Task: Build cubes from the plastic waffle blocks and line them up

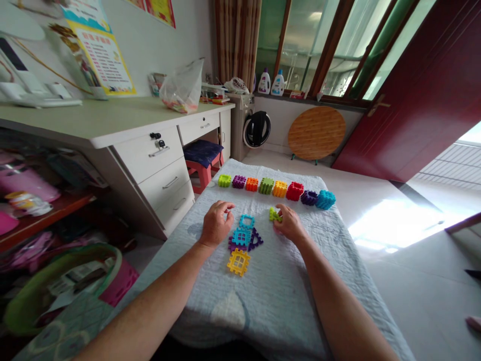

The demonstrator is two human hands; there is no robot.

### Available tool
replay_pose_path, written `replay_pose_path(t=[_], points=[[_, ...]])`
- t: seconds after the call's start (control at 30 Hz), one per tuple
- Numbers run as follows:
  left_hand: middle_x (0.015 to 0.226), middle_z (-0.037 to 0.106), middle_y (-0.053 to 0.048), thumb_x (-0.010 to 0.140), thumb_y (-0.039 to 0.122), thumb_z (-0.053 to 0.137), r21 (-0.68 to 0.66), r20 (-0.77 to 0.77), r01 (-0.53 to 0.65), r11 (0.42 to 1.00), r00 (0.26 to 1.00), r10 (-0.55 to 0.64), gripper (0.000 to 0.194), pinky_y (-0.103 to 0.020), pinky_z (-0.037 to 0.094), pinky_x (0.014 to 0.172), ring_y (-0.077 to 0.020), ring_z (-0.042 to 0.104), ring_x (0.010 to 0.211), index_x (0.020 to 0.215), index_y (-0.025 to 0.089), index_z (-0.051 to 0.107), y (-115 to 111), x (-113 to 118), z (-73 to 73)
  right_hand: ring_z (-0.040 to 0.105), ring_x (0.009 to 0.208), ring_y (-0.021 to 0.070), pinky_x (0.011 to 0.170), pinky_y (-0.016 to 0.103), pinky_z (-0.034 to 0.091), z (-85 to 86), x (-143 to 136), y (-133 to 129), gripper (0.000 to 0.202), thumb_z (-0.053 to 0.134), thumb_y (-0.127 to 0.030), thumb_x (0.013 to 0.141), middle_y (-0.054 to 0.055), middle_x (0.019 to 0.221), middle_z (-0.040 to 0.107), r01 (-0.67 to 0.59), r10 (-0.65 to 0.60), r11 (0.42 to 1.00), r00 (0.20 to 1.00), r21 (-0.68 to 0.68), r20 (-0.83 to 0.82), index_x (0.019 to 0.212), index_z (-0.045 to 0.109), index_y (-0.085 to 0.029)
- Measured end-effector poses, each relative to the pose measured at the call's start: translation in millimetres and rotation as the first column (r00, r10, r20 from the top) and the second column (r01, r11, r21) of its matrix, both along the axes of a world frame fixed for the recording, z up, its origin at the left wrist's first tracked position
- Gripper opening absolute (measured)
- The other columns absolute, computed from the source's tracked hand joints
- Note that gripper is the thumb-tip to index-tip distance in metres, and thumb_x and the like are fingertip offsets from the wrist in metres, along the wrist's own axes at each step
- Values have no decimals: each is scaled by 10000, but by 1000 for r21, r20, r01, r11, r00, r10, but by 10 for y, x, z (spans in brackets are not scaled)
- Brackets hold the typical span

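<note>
My right hand (290,223) grips a lime-green plastic building panel (275,215) with notched edges, held by thumb and fingers just over the cloth. My left hand (217,223) hovers at the left with fingers loosely bent and apart, nothing visible in it. Between my hands lie loose flat panels: a light-blue square frame (247,221), a light-blue window panel (241,236), a dark purple triangle (256,239) and a yellow window panel (238,262). Under the light-blue window panel, a purple panel (232,244) is partly covered.
Several assembled block cubes stand in a row across the far side, from a lime-green cube (224,180) to a blue block (325,200). A pale cloth (278,301) covers the table. Left are a white desk (139,165) and a red stool (203,173).
</note>
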State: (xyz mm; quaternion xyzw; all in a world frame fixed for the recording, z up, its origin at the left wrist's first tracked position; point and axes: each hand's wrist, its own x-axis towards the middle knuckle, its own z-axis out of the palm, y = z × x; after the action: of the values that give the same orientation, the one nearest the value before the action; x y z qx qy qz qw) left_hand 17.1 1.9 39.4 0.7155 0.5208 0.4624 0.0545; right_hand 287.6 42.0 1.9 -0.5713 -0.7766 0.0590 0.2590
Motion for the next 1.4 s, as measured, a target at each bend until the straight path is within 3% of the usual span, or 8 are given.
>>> replay_pose_path(t=[0.1, 0.23, 0.43, 0.53, 0.77, 0.9, 1.13, 1.4], points=[[935, 667, -52, 759, 126, 558, -173, 80, 127, 977, 990, -115, 214, -291, 506, 757, -166, 615, 777, 942, 185, 654, -4, 180, 121, 555, 753, 169, 748, 295, 441, 68, -26, -42, 420, 550, -179, 675, 34, 847, 611, -1, 5, 999, 996, 38, -88, 1095, 554, -179], [930, 702, -74, 677, 289, 746, -495, 319, 293, 818, 937, -143, 399, -253, 494, 666, -162, 638, 718, 1045, 158, 661, 107, 468, 145, 559, 759, 171, 739, 292, 449, 213, -153, -125, 355, 565, -183, 701, 35, 846, 600, -55, 78, 991, 978, 119, -193, 1055, 545, -191], [651, 636, -14, 644, 370, 785, -539, 654, 465, 703, 756, 2, 344, -225, 424, 539, -108, 560, 553, 847, 126, 652, 263, 720, 41, 544, 840, 204, 786, 318, 443, 325, -398, -275, 221, 535, -160, 752, 54, 888, 580, -124, 162, 967, 974, 223, -161, 969, 542, -200], [598, 604, 12, 615, 347, 797, -502, 726, 488, 714, 686, 41, 312, -214, 408, 510, -90, 533, 511, 779, 138, 634, 259, 717, 26, 538, 875, 214, 809, 331, 439, 301, -457, -312, 223, 526, -146, 762, 60, 913, 575, -128, 168, 962, 974, 241, -154, 977, 543, -203], [585, 603, 23, 668, 197, 695, -518, 711, 449, 728, 699, 75, 126, -196, 397, 479, -83, 539, 488, 767, 152, 631, 243, 637, 39, 544, 926, 231, 837, 359, 447, 273, -566, -336, 179, 546, -195, 818, 65, 946, 569, -157, 200, 958, 966, 240, -164, 995, 544, -219], [661, 641, 2, 698, 183, 663, -489, 733, 460, 741, 677, 64, 136, -199, 454, 535, -88, 576, 547, 828, 149, 643, 326, 565, 115, 558, 916, 227, 812, 366, 477, 245, -565, -337, 296, 572, -266, 837, 75, 995, 573, -189, 241, 954, 944, 231, -225, 1123, 514, -215], [695, 675, -25, 687, 196, 692, -502, 617, 162, 849, 755, 221, 168, -205, 441, 539, -106, 605, 581, 836, 136, 642, 1036, -11, 276, 581, 851, 198, 768, 370, 514, 91, -427, -253, 362, 526, -233, 832, 86, 1065, 555, -93, 147, 979, 938, 179, -314, 1192, 488, -214], [506, 579, 21, 605, 156, 723, -517, 526, -8, 856, 786, 325, 123, -220, 434, 538, -97, 539, 495, 639, 139, 606, 1767, -514, 162, 570, 783, 177, 720, 351, 507, 6, -303, -167, 368, 484, -170, 790, 79, 1035, 551, -35, 85, 989, 934, 146, -348, 1156, 512, -202]])
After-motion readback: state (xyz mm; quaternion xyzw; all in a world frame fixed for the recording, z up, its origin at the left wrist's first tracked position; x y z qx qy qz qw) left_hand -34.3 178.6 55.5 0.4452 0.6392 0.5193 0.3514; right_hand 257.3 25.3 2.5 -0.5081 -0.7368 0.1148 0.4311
